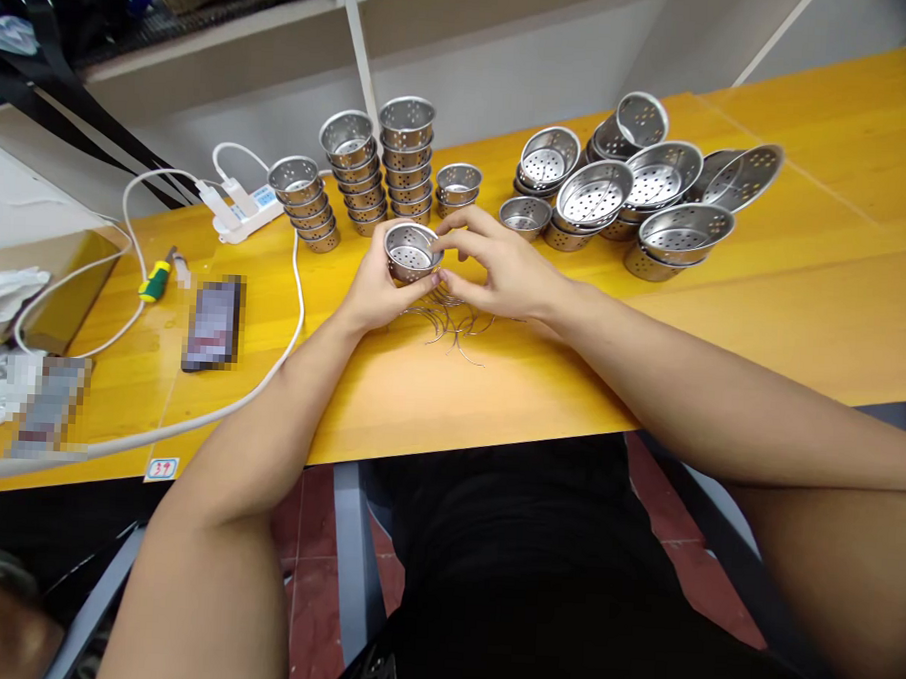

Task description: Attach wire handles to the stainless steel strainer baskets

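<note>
My left hand (374,288) is wrapped round the left side of a small perforated steel cup (411,261), keeping it tipped slightly toward me above the table. At the cup's right rim, my right hand (493,266) has its fingers curled over the edge and its thumb against the outer wall. Whether a thin wire is also between those fingers is too small to tell. Several curved thin wires (453,330) lie on the yellow table just below the cup, partly covered by my hands.
Stacks of perforated steel cups (407,162) stand behind my hands. Larger, loosely nested cups (659,178) are at the right back. On the left are a power strip (244,215) with white cables, a green-yellow screwdriver (153,281) and a phone (213,324).
</note>
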The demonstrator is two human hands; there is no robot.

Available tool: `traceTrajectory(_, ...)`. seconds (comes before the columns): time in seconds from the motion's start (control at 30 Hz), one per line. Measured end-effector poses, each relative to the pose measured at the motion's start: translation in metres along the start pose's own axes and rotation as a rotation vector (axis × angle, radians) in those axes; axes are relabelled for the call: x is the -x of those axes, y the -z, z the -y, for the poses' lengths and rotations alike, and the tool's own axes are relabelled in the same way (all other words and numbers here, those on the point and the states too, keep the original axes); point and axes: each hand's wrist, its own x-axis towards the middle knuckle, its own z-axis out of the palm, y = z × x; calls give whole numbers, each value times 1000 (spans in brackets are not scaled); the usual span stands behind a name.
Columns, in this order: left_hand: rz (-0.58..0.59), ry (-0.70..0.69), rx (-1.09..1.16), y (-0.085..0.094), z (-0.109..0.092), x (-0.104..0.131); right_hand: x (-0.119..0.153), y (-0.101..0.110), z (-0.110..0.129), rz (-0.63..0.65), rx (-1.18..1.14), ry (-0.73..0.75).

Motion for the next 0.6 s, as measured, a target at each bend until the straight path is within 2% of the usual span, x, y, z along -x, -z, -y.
traceTrajectory(0.13, 2, -15, -6, -4, -3, 0, 2, -5, -3, 16, -12, -11)
traceTrajectory(0.33, 36, -50, 35, -4, -5, 1, 4, -7, -7, 107, -116, -14)
traceTrajectory(0.47, 65, -29, 58, -5, -8, 2, 6, -7, -4, 171, -158, -22)
traceTrajectory(0.6, 67, -6, 41, -6, -12, 2, 6, -7, -4, 172, -153, -19)
